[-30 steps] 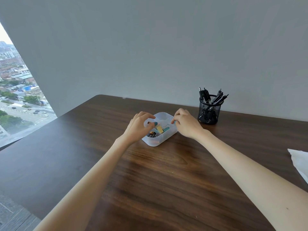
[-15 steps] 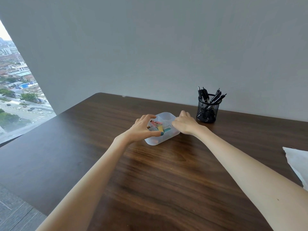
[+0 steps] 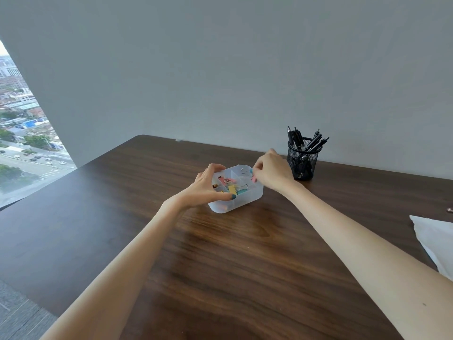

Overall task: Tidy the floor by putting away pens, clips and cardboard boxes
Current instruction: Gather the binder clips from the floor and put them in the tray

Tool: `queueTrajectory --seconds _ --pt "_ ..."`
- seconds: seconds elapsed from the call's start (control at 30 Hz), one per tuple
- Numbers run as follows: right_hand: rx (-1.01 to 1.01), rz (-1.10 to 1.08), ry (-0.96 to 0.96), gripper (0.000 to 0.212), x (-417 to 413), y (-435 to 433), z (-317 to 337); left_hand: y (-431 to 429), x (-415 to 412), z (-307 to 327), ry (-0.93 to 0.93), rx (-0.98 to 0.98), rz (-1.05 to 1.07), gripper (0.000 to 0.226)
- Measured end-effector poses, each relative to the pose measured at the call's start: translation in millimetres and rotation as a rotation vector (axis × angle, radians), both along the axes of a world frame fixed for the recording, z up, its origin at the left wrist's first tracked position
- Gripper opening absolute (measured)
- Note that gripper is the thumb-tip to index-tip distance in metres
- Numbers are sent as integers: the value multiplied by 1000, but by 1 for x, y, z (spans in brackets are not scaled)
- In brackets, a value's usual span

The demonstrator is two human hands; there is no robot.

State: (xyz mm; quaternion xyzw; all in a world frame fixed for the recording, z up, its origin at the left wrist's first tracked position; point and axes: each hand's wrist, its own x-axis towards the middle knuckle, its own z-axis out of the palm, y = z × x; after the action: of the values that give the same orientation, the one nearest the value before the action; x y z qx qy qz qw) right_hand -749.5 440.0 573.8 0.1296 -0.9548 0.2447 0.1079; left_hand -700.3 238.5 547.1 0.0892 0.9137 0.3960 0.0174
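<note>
On the table (image 3: pixel 245 266), the clip box (image 3: pixel 247 198) lies with its long axis running near-left to far-right. Left hand (image 3: pixel 208 185) grips its left end, thumb on the near wall; right hand (image 3: pixel 272 173) pinches a pink clip (image 3: pixel 254 178) at its far-right rim, near the pen cup (image 3: pixel 304 160). Bare tabletop lies nearside.

Dark wood tabletop (image 3: pixel 220 266), far-left corner rounded. On it: clear divided box (image 3: pixel 245 203) approx. mid, black mesh pen cup (image 3: pixel 304 163) near, to its R. White paper (image 3: pixel 436 241) at R edge; small pinkish item (image 3: pixel 450 210) just beyond it, too small to ID.
</note>
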Motion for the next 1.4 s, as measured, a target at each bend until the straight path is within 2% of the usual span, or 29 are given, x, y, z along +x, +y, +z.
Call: queueTrajectory --seconds 0.1,0.2,0.3,0.43,0.57,0.73,0.83,1.03,1.27,1.4 --pt "-33 236 57 13 11 -3 5 0 0 2 -37 28 -22 83" --pt "-19 331 104 11 14 -11 0 0 2 6 -82 66 -33 89" --pt "-8 319 120 11 14 -14 -6 0 5 7 -99 133 -38 99" --pt "108 231 123 11 14 -10 -17 -3 8 2 -70 167 -21 108" --pt "22 230 101 15 17 -6 -21 -8 11 -4 -71 159 13 115" --pt "-33 216 172 21 32 8 -25 -10 16 -13 -57 101 84 125" --pt "85 199 182 28 44 20 -30 -8 20 -19 -23 118 157 119" --pt "241 218 318 11 48 31 -41 4 25 -18 129 -67 270 78" --pt "206 148 349 12 42 29 -50 25 8 -14 223 -245 303 51" --pt "187 105 364 7 28 29 -59 29 -17 -20 225 -259 246 54"
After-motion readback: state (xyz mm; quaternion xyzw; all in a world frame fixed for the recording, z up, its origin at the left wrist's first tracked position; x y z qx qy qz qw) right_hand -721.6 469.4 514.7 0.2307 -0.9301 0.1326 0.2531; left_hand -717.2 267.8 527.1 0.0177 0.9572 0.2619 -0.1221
